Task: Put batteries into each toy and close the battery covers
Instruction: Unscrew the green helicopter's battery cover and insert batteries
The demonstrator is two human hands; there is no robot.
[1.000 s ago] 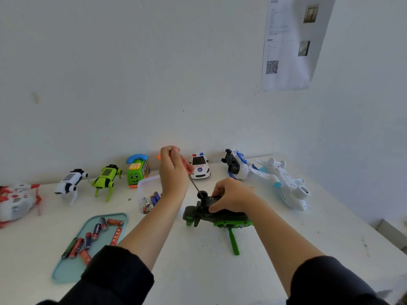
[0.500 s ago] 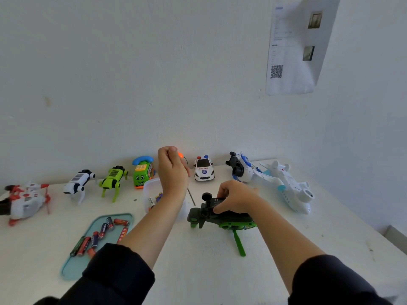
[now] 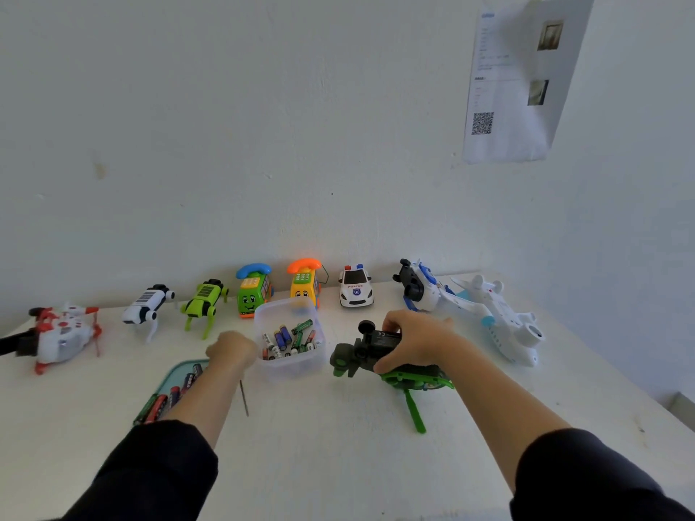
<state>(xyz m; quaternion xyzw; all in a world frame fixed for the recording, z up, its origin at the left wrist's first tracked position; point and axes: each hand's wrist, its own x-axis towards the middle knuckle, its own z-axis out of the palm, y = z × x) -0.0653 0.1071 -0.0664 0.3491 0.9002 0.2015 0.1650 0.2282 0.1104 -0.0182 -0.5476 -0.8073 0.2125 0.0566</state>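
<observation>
The green toy helicopter (image 3: 391, 364) lies on its side on the tabletop (image 3: 338, 445), just right of the clear battery tub (image 3: 289, 345). Its long axis runs roughly left to right, with one green rotor blade pointing toward the person. The right hand (image 3: 410, 340) covers the helicopter from above. Its fingers (image 3: 391, 327) curl over the black block on the upturned side, and the thumb presses the near edge, so this hand grips the toy and steadies it. Whether the battery cover is on or off cannot be told; the hand hides that area.

The left hand (image 3: 229, 349) sits low, just left of the tub and touching or almost touching its wall. Its fingers are curled and appear to hold the screwdriver; the thin screwdriver shaft (image 3: 244, 398) points toward the person, beside the forearm. The handle is hidden inside the hand.

The loose batteries (image 3: 289, 338) lie in the tub, immediately right of the left hand and between the two hands. The left hand is the nearer one. More batteries (image 3: 165, 398) lie on the teal tray (image 3: 176, 370), left of the tub and partly under the left forearm.

The next move probably calls for freeing the left hand, then reaching rightward over the tub wall.
</observation>
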